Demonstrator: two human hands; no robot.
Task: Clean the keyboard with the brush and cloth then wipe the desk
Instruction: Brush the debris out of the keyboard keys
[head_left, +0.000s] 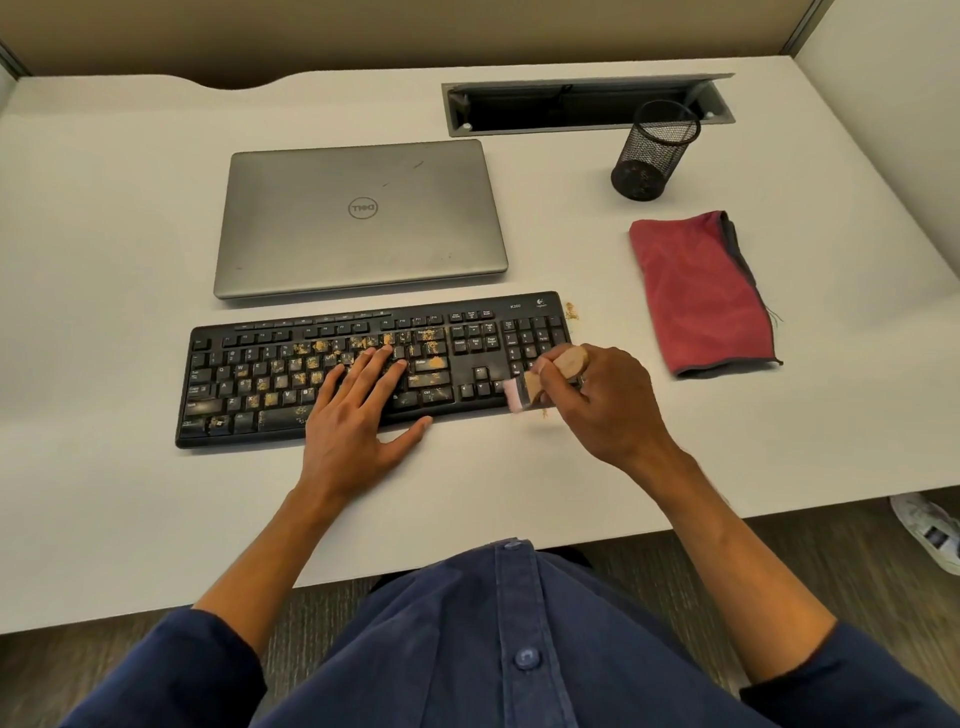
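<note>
Right hand (602, 400) grips brush (540, 379) at keyboard's (322, 374) right end.

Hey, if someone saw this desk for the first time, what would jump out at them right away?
Probably the black keyboard, its middle keys strewn with tan crumbs, near the desk's front edge. The left hand lies flat on the keys while the right hand grips a brush at the keyboard's right end. A folded red cloth lies to the right, and a closed laptop sits behind the keyboard.
</note>
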